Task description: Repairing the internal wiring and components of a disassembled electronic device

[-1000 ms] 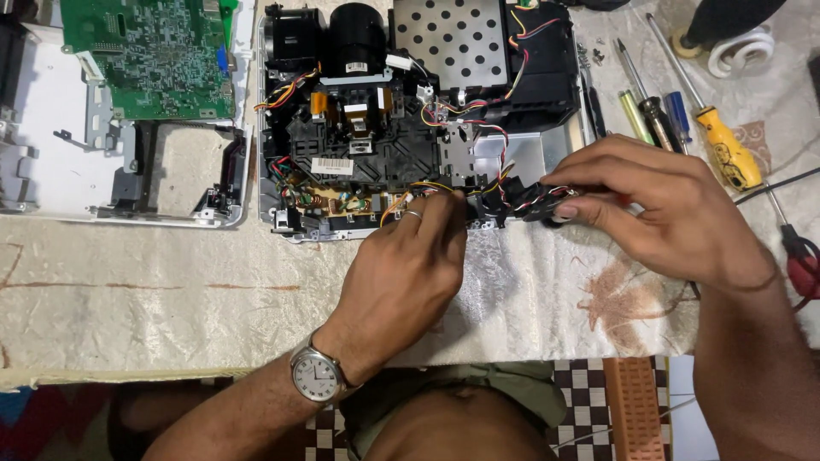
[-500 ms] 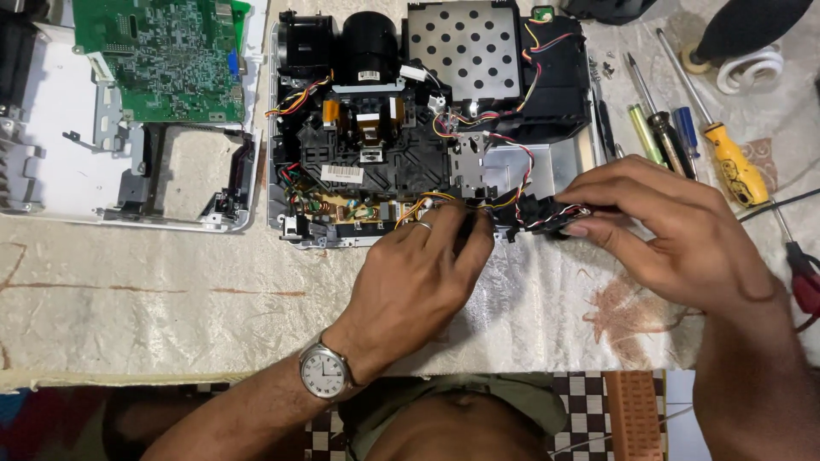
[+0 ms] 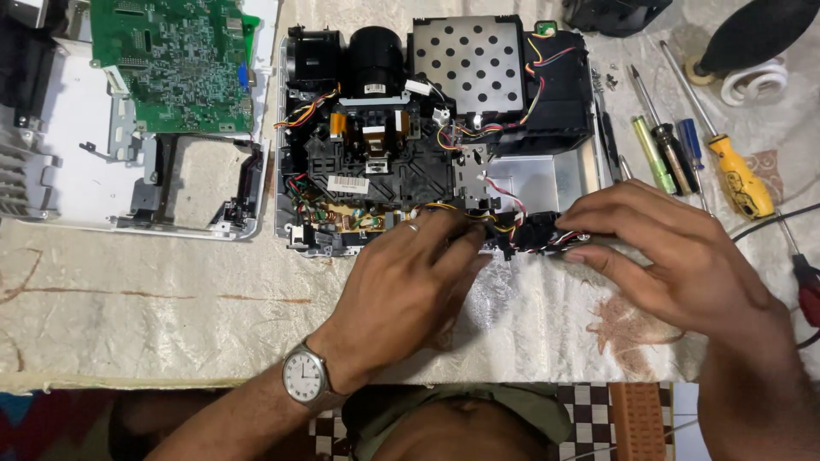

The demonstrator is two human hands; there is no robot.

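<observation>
1. The thing in hand is a small black part [image 3: 538,232] with red, white and yellow wires [image 3: 500,192] running out of it. It sits at the near right corner of the opened device [image 3: 384,162], at about five o'clock from the device's black lens barrel [image 3: 376,60].

2. The left hand [image 3: 401,290] comes up from six o'clock, and its fingertips [image 3: 465,239] press in on the left end of the black part. The fingers are curled together and pinched on something there (whether on the plastic or on a wire I cannot tell, since the hand covers its own tips).

3. The right hand [image 3: 675,256] comes in from four o'clock. Its thumb and forefinger are closed on the right end of the same part, with the other fingers arched over it.

4. The relation that counts: the part's long axis runs from nine o'clock to three o'clock, along the device's near edge, and the two hands hold its opposite ends. Both touch it, so neither is nearer; the wires lead off toward twelve o'clock, into the chassis.

5. Around them: a green circuit board [image 3: 171,64] on a white housing [image 3: 77,183] at ten o'clock, and screwdrivers [image 3: 739,175] lying well apart at two o'clock. A wristwatch [image 3: 303,376] is on the left wrist.
</observation>
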